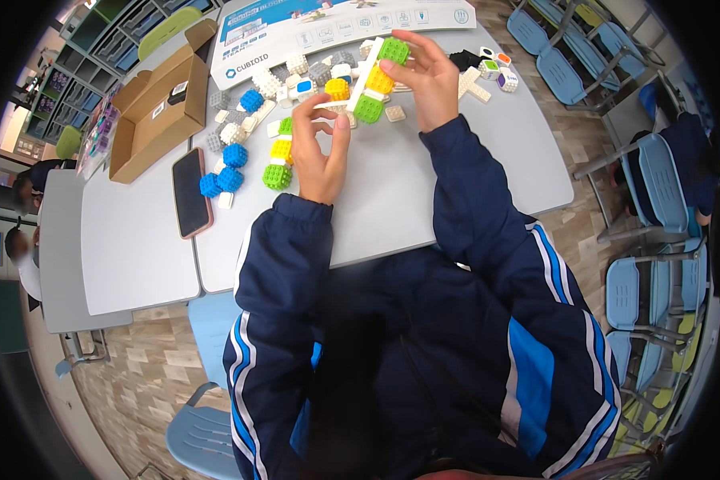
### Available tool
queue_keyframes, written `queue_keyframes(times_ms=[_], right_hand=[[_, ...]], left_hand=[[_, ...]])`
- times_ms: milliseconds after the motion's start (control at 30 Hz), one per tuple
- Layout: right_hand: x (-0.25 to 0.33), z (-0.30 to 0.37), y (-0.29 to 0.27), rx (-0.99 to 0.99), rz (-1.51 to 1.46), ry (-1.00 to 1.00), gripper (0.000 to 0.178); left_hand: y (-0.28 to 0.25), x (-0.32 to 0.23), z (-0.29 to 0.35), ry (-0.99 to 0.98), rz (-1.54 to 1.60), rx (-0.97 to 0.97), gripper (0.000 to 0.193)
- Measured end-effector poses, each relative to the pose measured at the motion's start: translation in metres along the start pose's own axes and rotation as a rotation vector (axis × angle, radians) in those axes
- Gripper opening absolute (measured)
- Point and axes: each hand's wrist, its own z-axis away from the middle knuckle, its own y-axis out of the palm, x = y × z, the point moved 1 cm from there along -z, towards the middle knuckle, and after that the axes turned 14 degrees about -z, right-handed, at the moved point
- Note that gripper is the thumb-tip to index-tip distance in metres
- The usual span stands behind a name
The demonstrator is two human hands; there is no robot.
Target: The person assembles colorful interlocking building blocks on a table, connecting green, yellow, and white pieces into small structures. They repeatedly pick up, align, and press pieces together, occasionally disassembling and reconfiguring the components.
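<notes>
My right hand (pixel 428 84) holds a short column of studded cubes above the table, thumb and fingers at its upper end. The column has a green cube (pixel 394 50) on top, a yellow cube (pixel 379 80) in the middle and another green cube (pixel 368 110) at the bottom. Along its left side runs a long white strip (pixel 366 76). Fingers curled, my left hand (pixel 320 156) pinches a thin white piece (pixel 336 104) that reaches toward the column's lower end. Beside that hand lies a second green-and-yellow column (pixel 278 177), partly hidden by the fingers.
Joined blue cubes (pixel 232 156) lie next to a phone (pixel 192 194) on the left. Behind my hands are loose white, grey and yellow cubes (pixel 320 74) and a large printed box (pixel 344 28). An open cardboard box (pixel 158 112) stands far left; white connectors (pixel 474 84) lie right.
</notes>
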Motion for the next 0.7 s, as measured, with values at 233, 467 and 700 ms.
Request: queue_keyframes(times_ms=[233, 467, 700], right_hand=[[-0.007, 0.01, 0.011, -0.078, -0.488, 0.163, 0.038], [-0.017, 0.024, 0.024, 0.044, -0.387, 0.168, 0.031], [-0.04, 0.045, 0.033, 0.198, -0.063, 0.222, 0.029]], left_hand=[[0.02, 0.009, -0.01, -0.423, 0.654, 0.285, 0.045], [0.01, 0.015, -0.044, -0.456, 0.75, 0.01, 0.029], [0.01, 0.046, -0.033, -0.636, 0.756, -0.134, 0.031]])
